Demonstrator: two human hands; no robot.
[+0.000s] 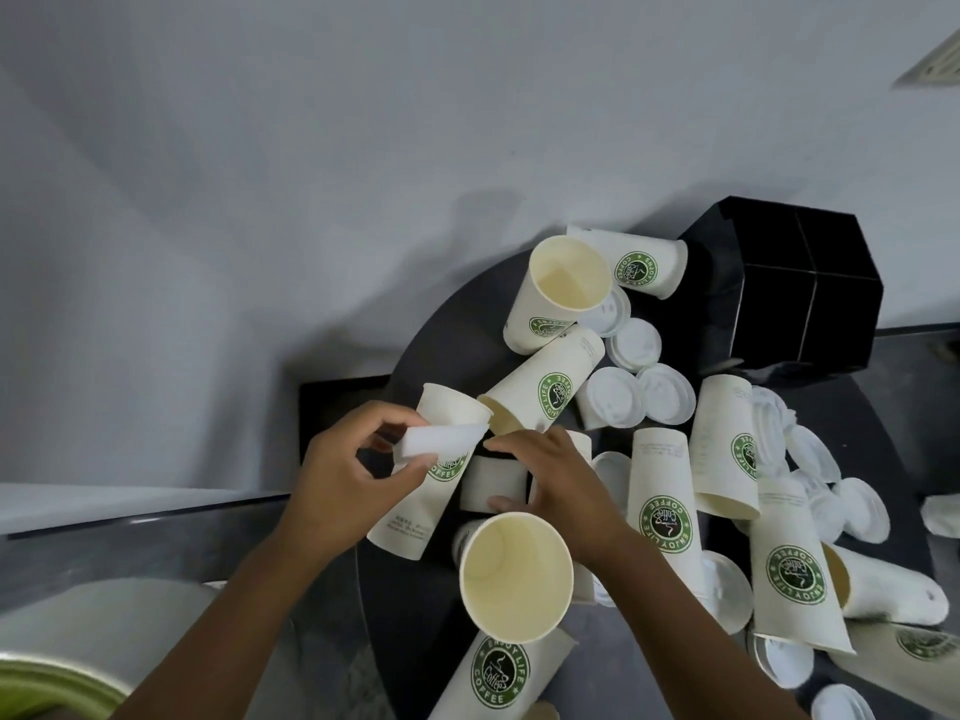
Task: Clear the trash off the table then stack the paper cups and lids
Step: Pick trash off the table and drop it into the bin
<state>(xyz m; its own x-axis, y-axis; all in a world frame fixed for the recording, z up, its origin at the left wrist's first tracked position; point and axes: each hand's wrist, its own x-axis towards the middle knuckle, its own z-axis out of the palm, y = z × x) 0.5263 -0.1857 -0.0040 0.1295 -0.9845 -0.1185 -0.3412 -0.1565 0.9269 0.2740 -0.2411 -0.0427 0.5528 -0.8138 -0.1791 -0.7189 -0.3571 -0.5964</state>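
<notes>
Several white paper cups with green coffee logos lie scattered on a dark round table (pixel 410 605), some upright such as the nearest cup (pixel 514 576), some on their sides. White plastic lids (pixel 636 392) are strewn among them. My left hand (pixel 348 475) pinches a small white piece of trash (pixel 436 441) above a lying cup (pixel 415 506). My right hand (pixel 556 485) reaches down onto a small white piece (pixel 491 483) between the cups; its fingertips touch it.
A black divided organizer box (pixel 800 293) stands at the table's back right. A grey wall rises behind. A white bin with a green liner (pixel 57 667) sits at the lower left beside the table. More lids (pixel 831 491) pile at the right.
</notes>
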